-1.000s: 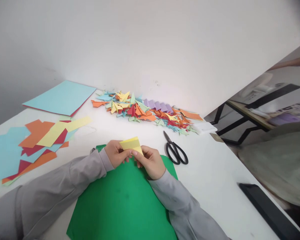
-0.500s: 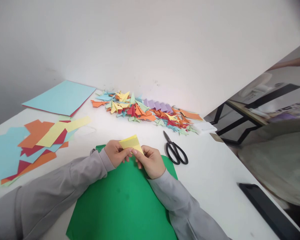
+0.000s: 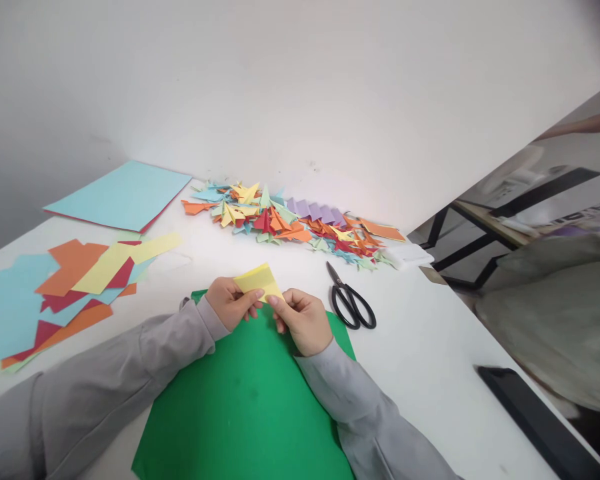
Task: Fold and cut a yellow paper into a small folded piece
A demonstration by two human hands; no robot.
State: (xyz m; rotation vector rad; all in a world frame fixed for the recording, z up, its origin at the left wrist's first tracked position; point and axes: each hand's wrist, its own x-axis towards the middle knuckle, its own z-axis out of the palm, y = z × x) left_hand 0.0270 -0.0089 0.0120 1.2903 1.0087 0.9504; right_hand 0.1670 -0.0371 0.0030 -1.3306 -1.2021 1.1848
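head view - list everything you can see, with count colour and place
folded paper piece: one, yellow, pinched between both hands above the green sheet
green sheet: one, green, flat on the table under the hands
scissors: one pair, black, shut, right of the hands
folded paper figures: a heap, mixed colours, by the wall
paper offcuts: a pile, orange, yellow, red and blue, far left
blue sheet: one, light blue over a red one, back left
dark flat object: one, black, right table edge
table: one, white
left hand: one, grey sleeve, grips the piece
right hand: one, grey sleeve, grips the piece
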